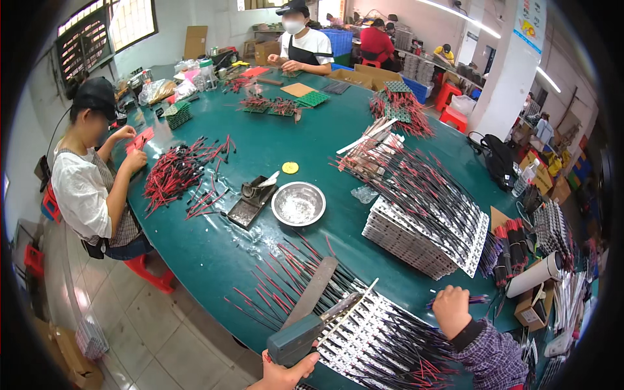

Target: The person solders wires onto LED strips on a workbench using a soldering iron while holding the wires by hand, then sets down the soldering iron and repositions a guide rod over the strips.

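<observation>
1. Held at 6 o'clock in the left hand [281,375], fingers clamped round it: the grey-green handle [296,339] of a flat-bladed tool, with the blade [313,292] pointed toward 12.
2. Closed into a fist at 4 o'clock: the right hand [451,310], fingers together on a thin wire bundle [480,299] sticking out toward 3.
3. Spread between both hands, at 5 o'clock on the green table [214,253]: white board strips [383,338] trailing red and black leads.
4. Judged likely to snag: loose leads lay under and beside the blade, so a sideways sweep could have dragged or nicked them.
5. Judged at risk of tearing: a hard pull by the fist might have ripped leads off their strips.
6. Judged possible: a shove toward 2 o'clock could have toppled the nearby board stack [416,240].
</observation>
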Action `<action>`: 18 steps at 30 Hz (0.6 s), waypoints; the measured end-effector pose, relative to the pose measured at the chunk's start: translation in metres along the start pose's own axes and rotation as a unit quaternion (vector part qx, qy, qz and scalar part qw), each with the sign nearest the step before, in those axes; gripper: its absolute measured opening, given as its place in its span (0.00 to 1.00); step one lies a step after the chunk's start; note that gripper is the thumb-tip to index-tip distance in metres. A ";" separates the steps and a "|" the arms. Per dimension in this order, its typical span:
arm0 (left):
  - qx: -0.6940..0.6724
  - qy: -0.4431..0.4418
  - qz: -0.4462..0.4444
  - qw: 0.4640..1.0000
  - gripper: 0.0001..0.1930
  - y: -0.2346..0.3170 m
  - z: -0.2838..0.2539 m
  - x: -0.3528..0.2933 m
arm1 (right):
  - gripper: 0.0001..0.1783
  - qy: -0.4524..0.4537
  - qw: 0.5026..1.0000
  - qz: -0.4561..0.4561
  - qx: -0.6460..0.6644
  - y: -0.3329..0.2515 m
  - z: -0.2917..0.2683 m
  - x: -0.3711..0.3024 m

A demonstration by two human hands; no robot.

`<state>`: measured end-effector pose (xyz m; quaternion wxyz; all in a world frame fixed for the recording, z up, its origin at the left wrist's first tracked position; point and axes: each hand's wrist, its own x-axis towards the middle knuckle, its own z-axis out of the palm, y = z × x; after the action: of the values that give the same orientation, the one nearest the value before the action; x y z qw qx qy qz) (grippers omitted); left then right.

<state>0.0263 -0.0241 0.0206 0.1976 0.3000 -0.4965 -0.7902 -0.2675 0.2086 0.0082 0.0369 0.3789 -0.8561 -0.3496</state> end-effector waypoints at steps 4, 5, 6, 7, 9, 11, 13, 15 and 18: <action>-0.009 -0.024 -0.002 1.000 0.10 0.000 0.004 -0.003 | 0.11 -0.026 0.997 -0.063 -0.025 -0.013 -0.006 0.008; -0.021 -0.037 0.006 0.999 0.10 0.001 0.005 -0.004 | 0.11 -0.031 0.998 -0.050 -0.010 -0.011 -0.008 0.006; -0.022 -0.040 0.006 0.999 0.10 0.000 0.004 -0.003 | 0.11 -0.037 0.999 -0.036 0.005 -0.010 -0.011 0.002; -0.025 -0.032 0.000 0.999 0.10 0.000 0.003 -0.003 | 0.08 -0.001 0.999 -0.025 0.030 -0.007 -0.017 -0.004; -0.005 -0.035 -0.026 0.999 0.10 -0.003 -0.006 -0.004 | 0.07 0.027 0.996 -0.041 0.070 -0.011 -0.045 -0.015; -0.063 -0.014 -0.039 0.997 0.18 -0.001 -0.007 0.000 | 0.05 0.107 0.982 -0.072 0.136 -0.017 -0.081 -0.026; -0.130 0.003 -0.060 0.990 0.28 0.000 -0.006 0.004 | 0.12 0.168 0.962 -0.079 0.200 -0.032 -0.091 -0.029; -0.175 -0.047 -0.064 0.981 0.25 0.007 -0.002 0.012 | 0.19 0.192 0.946 -0.066 0.251 -0.047 -0.093 -0.034; -0.169 -0.064 -0.051 0.982 0.23 0.000 -0.014 0.014 | 0.25 0.205 0.908 -0.064 0.359 -0.071 -0.085 -0.034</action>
<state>0.0254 -0.0415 0.0124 0.1728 0.2365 -0.3518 -0.8891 -0.1712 0.1493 0.0349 0.0503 0.4841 -0.8712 0.0648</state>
